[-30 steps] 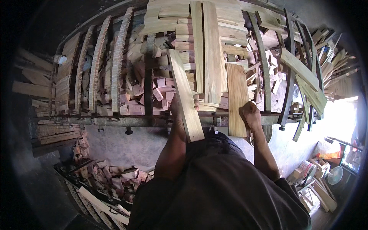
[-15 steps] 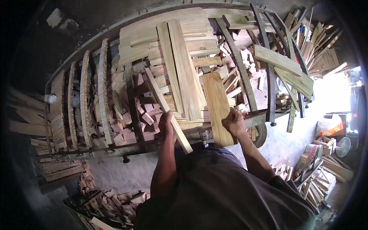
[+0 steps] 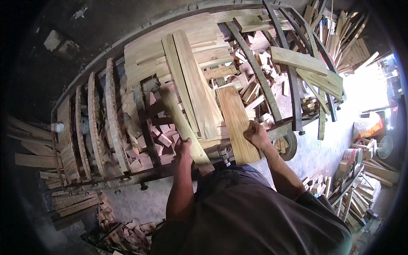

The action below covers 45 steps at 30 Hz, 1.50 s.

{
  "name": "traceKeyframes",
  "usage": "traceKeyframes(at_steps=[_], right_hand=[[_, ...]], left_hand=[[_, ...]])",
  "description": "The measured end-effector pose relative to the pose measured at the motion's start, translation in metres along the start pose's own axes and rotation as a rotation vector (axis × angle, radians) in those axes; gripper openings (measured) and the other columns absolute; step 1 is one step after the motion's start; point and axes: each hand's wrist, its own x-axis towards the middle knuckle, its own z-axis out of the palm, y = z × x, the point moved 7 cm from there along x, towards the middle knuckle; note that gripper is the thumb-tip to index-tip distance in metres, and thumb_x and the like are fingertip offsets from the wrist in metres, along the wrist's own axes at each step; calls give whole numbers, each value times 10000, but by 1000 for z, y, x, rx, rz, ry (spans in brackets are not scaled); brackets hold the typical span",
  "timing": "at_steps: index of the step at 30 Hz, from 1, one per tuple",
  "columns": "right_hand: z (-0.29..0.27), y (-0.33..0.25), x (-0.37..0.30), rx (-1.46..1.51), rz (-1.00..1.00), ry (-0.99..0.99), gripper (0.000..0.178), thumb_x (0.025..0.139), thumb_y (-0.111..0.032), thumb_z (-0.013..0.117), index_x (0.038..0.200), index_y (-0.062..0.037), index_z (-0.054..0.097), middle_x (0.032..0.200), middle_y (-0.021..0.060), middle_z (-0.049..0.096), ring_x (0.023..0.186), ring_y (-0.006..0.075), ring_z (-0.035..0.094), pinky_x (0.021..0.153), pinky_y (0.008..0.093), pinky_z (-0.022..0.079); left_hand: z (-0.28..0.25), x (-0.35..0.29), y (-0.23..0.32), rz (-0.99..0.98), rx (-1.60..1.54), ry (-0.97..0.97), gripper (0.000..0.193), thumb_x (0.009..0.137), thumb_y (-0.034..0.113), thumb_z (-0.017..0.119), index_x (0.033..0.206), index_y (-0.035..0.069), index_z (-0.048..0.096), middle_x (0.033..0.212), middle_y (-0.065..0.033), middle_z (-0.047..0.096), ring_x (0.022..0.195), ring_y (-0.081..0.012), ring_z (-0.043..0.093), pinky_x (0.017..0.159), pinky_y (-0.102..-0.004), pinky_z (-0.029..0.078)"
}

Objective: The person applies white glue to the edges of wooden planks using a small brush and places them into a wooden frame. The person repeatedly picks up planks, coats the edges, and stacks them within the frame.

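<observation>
My left hand [image 3: 184, 148] is closed on the edge of a narrow pale board [image 3: 185, 131], whose broad face is turned up and blurred at its far end. On the other side, my right hand [image 3: 256, 134] grips the right edge of a wider yellowish board [image 3: 236, 125] with dark grain. Both boards slant away from my body over the near rail of a metal rack. Between and beyond them, two long planks [image 3: 193, 80] lie lengthwise over a layer of crosswise boards [image 3: 170, 36].
Dark metal bars [image 3: 285, 63] span the rack, with offcuts [image 3: 255, 89] under them. Loose boards [image 3: 301, 61] rest across the bars at right. A wheel [image 3: 289, 145] sits beneath the near rail. Wood scraps [image 3: 131, 233] lie on the floor at lower left; a fan [image 3: 386, 146] stands far right.
The left board has rolled from its narrow edge to show its broad face. My right hand still holds the wider board in nearly the same place. The whole view has shifted slightly.
</observation>
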Motion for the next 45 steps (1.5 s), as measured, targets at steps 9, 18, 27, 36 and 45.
traceKeyframes(at_steps=[9,18,27,36,45], right_hand=[[-11,31,-6,-13,109,29,321,707,-201,680,948,-3,605,770,160,647,711,278,621,671,394,505],[0,-19,-20,-286,18,-104,388,731,-268,649,1052,-61,582,946,166,654,951,340,614,839,451,470],[6,-69,-85,-363,-483,392,357,690,-160,685,1020,-53,600,1176,111,578,1057,330,534,889,446,412],[69,-157,-161,-136,-471,-161,921,654,-104,704,1429,78,241,1265,268,457,1137,419,497,975,448,420],[144,-176,-226,91,-535,-307,984,647,-82,675,1479,-19,153,1240,227,450,1160,415,494,969,436,434]], left_hand=[[-13,8,9,187,197,195,243,777,58,604,1007,-2,652,985,-75,648,895,-231,597,785,-373,478],[-103,123,-48,533,375,-13,281,894,243,481,999,80,684,1014,-114,680,933,-263,640,805,-412,465],[24,-60,76,186,-183,-141,595,860,151,571,1403,-1,381,1391,-199,444,1201,-354,491,1046,-459,389],[26,-98,76,236,-326,-223,705,830,212,630,1435,36,313,1398,-200,435,1187,-366,497,1015,-481,421],[-78,-147,90,286,-779,-439,651,941,341,559,1470,69,295,1472,-176,358,1309,-354,403,1083,-499,354]])
